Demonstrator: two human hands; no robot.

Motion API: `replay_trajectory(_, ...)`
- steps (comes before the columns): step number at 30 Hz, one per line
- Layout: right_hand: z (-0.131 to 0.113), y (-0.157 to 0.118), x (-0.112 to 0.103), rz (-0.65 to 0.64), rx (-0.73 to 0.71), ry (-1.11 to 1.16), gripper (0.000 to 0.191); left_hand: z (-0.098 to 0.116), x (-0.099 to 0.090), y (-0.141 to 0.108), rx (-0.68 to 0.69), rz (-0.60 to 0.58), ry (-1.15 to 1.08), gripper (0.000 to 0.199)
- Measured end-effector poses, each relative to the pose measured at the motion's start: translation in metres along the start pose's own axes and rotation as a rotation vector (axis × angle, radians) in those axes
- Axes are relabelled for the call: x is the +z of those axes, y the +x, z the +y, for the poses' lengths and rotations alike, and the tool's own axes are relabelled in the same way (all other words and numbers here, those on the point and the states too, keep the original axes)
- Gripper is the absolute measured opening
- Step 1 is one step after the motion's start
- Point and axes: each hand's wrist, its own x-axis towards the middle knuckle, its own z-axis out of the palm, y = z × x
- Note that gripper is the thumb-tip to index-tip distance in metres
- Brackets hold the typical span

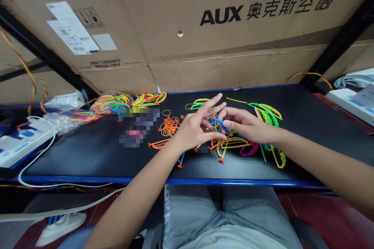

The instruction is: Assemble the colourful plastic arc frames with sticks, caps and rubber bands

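My right hand [247,123] pinches a small blue plastic toy bow [221,123] between thumb and fingers above the table. Facing it, my left hand [194,126] has its index finger stretched out. A thin yellowish rubber band [216,129] runs taut from near the left thumb towards the other fingers, by the blue bow. My fingers hide part of the bow and band. Beneath and around the hands lie a yellow toy bow [233,140], a magenta bow [249,149] and orange-tipped toy arrows [221,159].
Left of my hands lies a pile of rubber bands and orange suction tips [169,127]. Green and yellow bows [267,116] lie to the right. Bagged toy parts [108,103] sit at the back left. A large cardboard box [175,54] stands behind the black table [315,132].
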Motion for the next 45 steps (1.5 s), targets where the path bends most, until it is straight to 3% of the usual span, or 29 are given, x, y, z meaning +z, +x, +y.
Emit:
replay_trajectory(10,-0.005,-0.003,0.011,0.074,0.012,0.198,0.023,-0.002,0.002,0.004,-0.148,-0.034,-0.017,0.113)
replay_trajectory(17,-0.007,-0.002,0.013,0.059,0.004,0.18,0.025,0.004,0.005,0.005,-0.187,-0.181,-0.025,0.097)
replay_trajectory(23,-0.007,-0.003,0.015,0.116,0.031,0.333,0.024,-0.002,0.009,0.005,-0.299,-0.275,-0.578,0.083)
replay_trajectory(28,-0.011,0.0,0.014,0.187,0.062,0.475,0.027,-0.005,0.009,0.007,-0.379,-0.322,-0.737,0.084)
replay_trajectory(40,-0.006,0.0,0.018,0.153,0.043,0.455,0.024,-0.002,0.011,0.008,-0.429,-0.315,-0.728,0.089)
replay_trajectory(45,-0.007,0.0,0.017,0.14,0.046,0.453,0.022,-0.002,0.012,0.008,-0.419,-0.313,-0.734,0.082)
